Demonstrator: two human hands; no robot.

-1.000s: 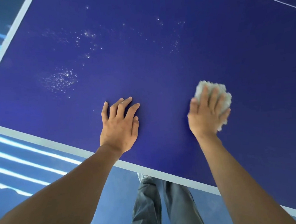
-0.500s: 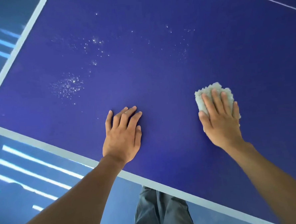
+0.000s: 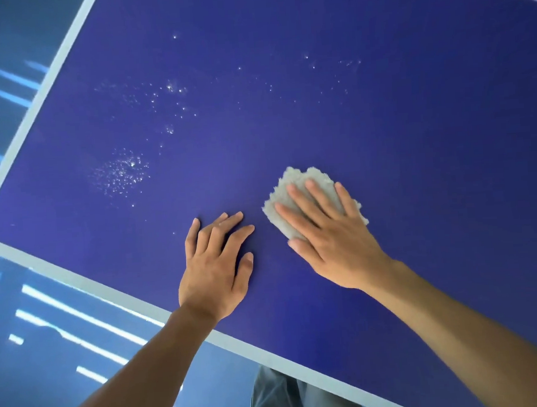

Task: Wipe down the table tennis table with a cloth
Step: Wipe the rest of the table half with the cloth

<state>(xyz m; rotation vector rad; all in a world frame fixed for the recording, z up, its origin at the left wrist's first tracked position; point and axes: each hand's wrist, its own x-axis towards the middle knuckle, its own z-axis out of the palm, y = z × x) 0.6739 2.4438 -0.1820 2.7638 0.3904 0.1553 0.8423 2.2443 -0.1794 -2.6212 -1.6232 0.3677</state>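
Observation:
The dark blue table tennis table (image 3: 381, 117) fills most of the view, with white border lines along its near and left edges. A pale fluffy cloth (image 3: 294, 189) lies on it, pressed flat under the straight fingers of my right hand (image 3: 329, 234). Just left of the cloth my left hand (image 3: 214, 269) rests flat on the table, fingers straight. Water droplets (image 3: 121, 174) speckle the surface to the upper left of both hands, with more scattered farther back.
The table's near edge (image 3: 135, 302) runs diagonally below my hands and its left edge (image 3: 49, 84) runs up the left side. Beyond them is a glossy blue floor (image 3: 66, 357) with light reflections. My grey trouser legs (image 3: 285, 400) show under the near edge.
My right hand has slid the cloth leftward across the table, ending close beside my left hand. The left hand has stayed planted on the surface.

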